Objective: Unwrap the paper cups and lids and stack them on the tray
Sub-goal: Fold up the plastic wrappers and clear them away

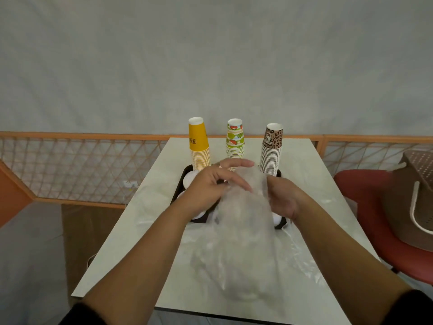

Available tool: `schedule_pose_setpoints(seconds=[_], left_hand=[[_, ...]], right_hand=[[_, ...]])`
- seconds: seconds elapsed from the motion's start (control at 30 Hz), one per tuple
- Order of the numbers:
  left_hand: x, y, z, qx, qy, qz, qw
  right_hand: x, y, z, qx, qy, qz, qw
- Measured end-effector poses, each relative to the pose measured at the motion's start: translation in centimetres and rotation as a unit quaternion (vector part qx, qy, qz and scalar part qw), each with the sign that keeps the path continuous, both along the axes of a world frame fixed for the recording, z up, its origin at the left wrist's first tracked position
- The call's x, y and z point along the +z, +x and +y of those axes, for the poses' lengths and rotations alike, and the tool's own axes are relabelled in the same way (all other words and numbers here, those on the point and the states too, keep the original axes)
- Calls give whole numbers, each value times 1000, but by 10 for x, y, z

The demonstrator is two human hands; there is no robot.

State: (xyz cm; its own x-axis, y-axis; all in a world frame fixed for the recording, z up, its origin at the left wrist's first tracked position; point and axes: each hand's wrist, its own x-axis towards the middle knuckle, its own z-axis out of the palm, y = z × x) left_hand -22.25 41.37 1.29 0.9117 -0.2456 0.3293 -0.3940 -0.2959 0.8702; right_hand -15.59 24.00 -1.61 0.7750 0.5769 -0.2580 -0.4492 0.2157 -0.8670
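A white marble-patterned table [304, 165] is seen from above, with a black rectangular tray [181, 181] set upon it beyond the wrists. Just past the left hand [208, 188], a tall stack of yellow paper cups [199, 144] is stood upside down on the tray, and white round lids [190, 180] are glimpsed beneath and left of that hand. The left hand's fingers are spread and bent over the top of a clear crinkled plastic wrapper [243, 231], which is held between both hands; what lies inside it is blurred. Directly beyond the fingertips, a stack of fruit-printed paper cups [235, 139] is seen. Beyond the right hand [284, 200], a stack of leopard-print paper cups [271, 148] is stood. The right hand's fingers are curled into the wrapper's right side. Well to its right, a brown woven basket [407, 195] is rested on a red chair [365, 195].
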Motion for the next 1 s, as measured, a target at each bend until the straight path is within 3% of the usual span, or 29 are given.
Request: schedule_pose_setpoints(seconds=[0.07,0.1,0.23,0.37,0.6,0.7,0.8,0.9,1.0], left_hand=[[-10,1,3,-10,81,-8,997],[-11,1,1,-9,79,4,997],[-10,2,-7,86,-76,105,988],[-21,11,-6,73,-49,207,974],[-27,21,-12,223,-221,124,941],[-23,22,-14,200,-254,154,934],[-23,20,-14,150,-208,226,940],[-28,18,-15,114,-194,232,946],[-29,18,-19,97,-260,223,935]], right_hand=[[3,2,-2,-30,20,0,999],[3,3,-4,-46,23,-3,999],[10,4,-2,-86,36,-33,995],[18,4,4,-57,62,-75,994],[-3,-4,0,61,10,-156,986],[-10,-12,7,50,-45,-217,974],[-6,-14,9,-33,-83,-277,957],[-1,-13,7,-70,-60,-270,958],[-2,-11,5,-70,-15,-247,966]])
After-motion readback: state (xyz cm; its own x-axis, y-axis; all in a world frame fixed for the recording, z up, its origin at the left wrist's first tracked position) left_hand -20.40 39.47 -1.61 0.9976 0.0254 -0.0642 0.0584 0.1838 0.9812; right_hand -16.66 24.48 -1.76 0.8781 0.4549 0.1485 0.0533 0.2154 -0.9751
